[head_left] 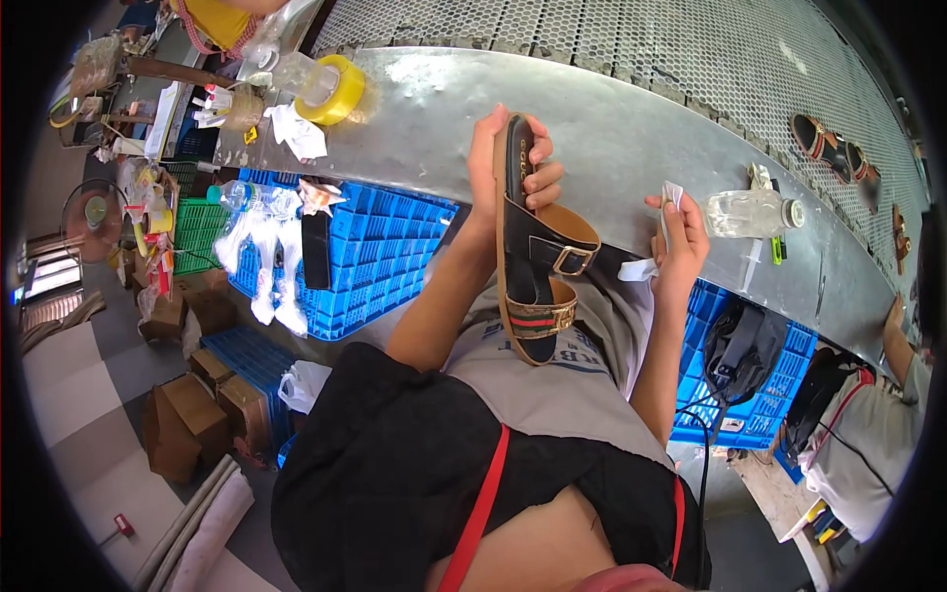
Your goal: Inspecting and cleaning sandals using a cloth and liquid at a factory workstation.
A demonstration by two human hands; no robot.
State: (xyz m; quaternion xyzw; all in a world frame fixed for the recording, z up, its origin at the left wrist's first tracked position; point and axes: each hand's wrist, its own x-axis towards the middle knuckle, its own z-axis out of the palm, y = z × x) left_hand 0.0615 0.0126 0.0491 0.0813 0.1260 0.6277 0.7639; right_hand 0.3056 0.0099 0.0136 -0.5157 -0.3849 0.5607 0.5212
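Observation:
A black slide sandal [531,259] with a tan sole edge, a buckled strap and a striped strap is held up over my lap. My left hand [513,163] grips it at the heel end, fingers wrapped round the edge. To the right, my right hand [683,237] pinches a white cloth [639,268], whose ends stick out above and below the fingers. The cloth and the sandal are apart. Just beyond my right hand, a clear bottle [747,213] lies on the metal table edge [434,128].
Beyond the table runs a mesh conveyor [631,39] carrying sandals [821,146] at right. A yellow tape roll [331,91] and white paper [296,132] lie at left. Blue crates [380,257] stand below; a black bag [742,345] rests on one. Another person [878,424] is at far right.

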